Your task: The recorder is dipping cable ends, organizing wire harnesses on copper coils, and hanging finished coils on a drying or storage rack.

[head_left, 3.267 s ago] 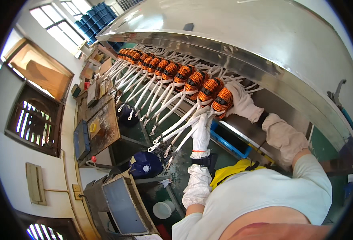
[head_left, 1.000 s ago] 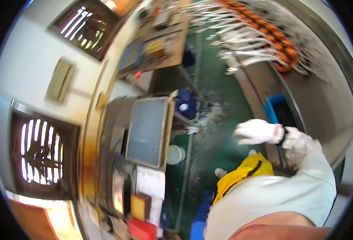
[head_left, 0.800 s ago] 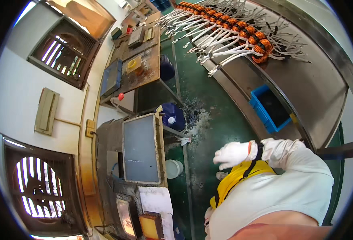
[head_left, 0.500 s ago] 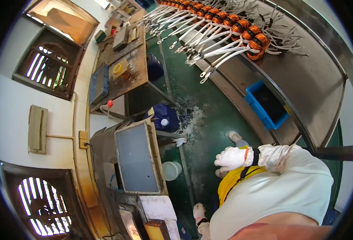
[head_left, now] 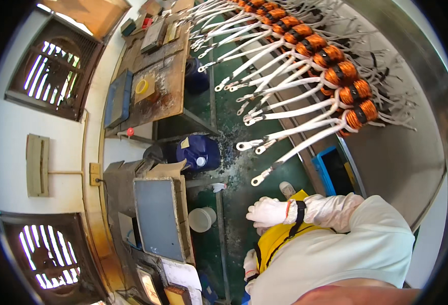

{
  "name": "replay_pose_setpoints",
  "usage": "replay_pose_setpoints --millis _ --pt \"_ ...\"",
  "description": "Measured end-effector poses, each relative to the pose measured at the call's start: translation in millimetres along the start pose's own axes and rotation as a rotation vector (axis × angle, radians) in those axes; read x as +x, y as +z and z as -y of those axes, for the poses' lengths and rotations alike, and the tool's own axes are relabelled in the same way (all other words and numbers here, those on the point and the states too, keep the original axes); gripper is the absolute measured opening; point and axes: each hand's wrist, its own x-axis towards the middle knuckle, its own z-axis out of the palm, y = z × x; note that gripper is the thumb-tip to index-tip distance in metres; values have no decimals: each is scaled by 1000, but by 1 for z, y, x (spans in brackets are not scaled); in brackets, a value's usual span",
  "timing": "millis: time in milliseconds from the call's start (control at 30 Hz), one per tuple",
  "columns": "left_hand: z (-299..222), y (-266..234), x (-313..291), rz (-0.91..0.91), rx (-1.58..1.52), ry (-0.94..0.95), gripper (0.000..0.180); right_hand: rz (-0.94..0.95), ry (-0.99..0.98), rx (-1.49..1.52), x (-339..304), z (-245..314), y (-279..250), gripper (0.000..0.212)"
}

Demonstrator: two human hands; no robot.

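Right hand (head_left: 267, 212) curled, left hand (head_left: 250, 262) — grip unclear — near yellow cloth (head_left: 272, 244); label (head_left: 184, 143) on blue jug (head_left: 206, 150) illegible.

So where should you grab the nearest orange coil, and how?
Probably around the nearest coil's wound body, coming from its free near end: the next coil crowds its far side, white leads stretch left, and more leads trail right.
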Motion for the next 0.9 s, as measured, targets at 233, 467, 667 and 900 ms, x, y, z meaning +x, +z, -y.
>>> replay_pose_setpoints --millis 233,467,667,900 --pt "-19 -19 -24 -204 -102 -49 33 116 -69 58 20 -1 7 25" --pt "13 -6 -38 -140 -217 -43 33 288 -76 -63 35 14 39 29" --pt "85 0 -79 -234 -348 -132 41 490 -110 -293 46 14 129 37" --pt "161 69 -128 -169 -547 -272 39 1058 59 -450 66 91 195 48"
